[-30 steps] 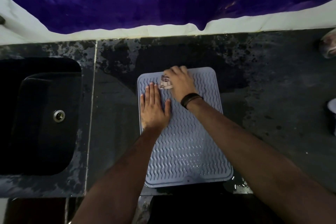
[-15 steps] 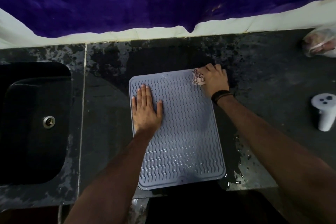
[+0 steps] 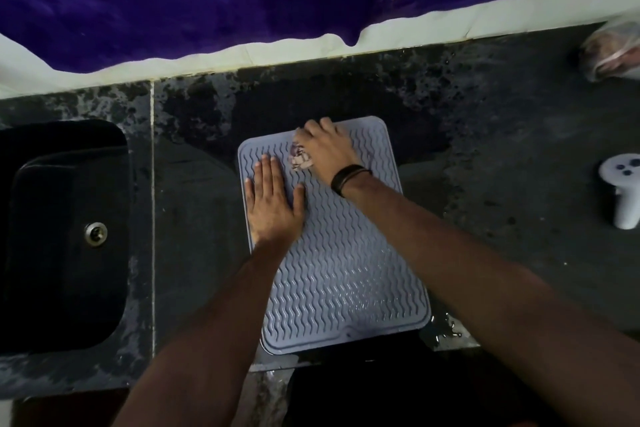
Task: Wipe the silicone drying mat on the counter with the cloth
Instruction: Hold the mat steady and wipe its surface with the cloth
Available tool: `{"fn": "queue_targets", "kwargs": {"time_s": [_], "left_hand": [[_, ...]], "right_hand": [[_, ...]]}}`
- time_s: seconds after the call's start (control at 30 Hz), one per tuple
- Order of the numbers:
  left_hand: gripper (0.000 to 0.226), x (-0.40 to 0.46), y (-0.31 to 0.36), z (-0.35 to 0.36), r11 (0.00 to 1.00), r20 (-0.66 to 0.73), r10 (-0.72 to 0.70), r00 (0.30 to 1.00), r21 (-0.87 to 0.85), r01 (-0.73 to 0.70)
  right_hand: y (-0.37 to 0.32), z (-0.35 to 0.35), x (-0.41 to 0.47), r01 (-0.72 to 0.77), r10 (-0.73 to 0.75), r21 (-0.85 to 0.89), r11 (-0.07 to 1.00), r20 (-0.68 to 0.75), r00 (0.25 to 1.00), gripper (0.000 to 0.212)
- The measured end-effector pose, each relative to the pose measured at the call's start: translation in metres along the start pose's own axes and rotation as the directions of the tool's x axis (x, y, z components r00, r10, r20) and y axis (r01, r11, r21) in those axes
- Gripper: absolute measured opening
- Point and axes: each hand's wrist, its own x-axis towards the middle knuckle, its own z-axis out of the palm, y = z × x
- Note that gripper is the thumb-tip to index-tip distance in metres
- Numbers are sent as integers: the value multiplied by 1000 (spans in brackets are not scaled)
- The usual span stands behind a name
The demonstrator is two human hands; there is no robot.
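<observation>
A grey-blue silicone drying mat (image 3: 343, 274) with wavy ridges lies on the dark counter (image 3: 502, 184), its near edge at the counter's front. My left hand (image 3: 273, 201) presses flat on the mat's left side, fingers together and pointing away from me. My right hand (image 3: 329, 149), with a dark band on its wrist, is closed on a small crumpled pale cloth (image 3: 299, 159) and holds it against the mat near the far edge. Most of the cloth is hidden under that hand.
A black sink (image 3: 65, 236) with a metal drain is sunk into the counter on the left. A white controller (image 3: 623, 191) lies at the right, and a clear plastic bag (image 3: 613, 52) sits at the far right. Water pools by the mat's near right corner (image 3: 446, 333).
My right hand slid the cloth from the mat's far right corner leftward to the middle of the far edge. My left hand stayed flat on the mat.
</observation>
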Motion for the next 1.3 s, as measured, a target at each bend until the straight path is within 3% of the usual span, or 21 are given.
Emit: {"fn": "queue_targets", "kwargs": {"time_s": [0.2,0.37,0.43,0.57,0.63,0.73,0.9,1.1,1.3], "left_hand": [[73,0,-1,-2,1000,18,2,1000,-3,-2],[73,0,-1,-2,1000,22,-4,1000,-13,4],[74,1,-1,-1,1000,28,-4,1000,-17,4],[74,1,-1,-2,1000,52,-1,999,-1,1],[77,-1,-1,-4,1000,73,-6,997,-14,7],[74,0,0,-5,1000,50,-22,999,-12,23],[74,0,1,-6,999,9,-7,1000,-35,7],[74,0,-2,-1,999,9,-11,1000,-38,12],[75,-1,-2,-1,999,11,-6,1000,-41,6]], "right_hand": [[94,-19,-37,-229,233,-95,969,40,972,45],[86,-26,-32,-328,331,-81,941,31,943,45],[55,-24,-16,-283,283,-6,959,1,959,46],[-31,-11,22,-30,29,75,997,14,999,40],[-60,-2,31,72,-73,17,997,46,996,34],[-47,0,31,102,-99,-69,992,37,994,33],[29,-10,6,35,-31,-109,993,30,999,40],[109,-20,-31,-180,186,-141,974,33,982,41],[89,-20,-29,-289,291,29,957,-58,955,43]]}}
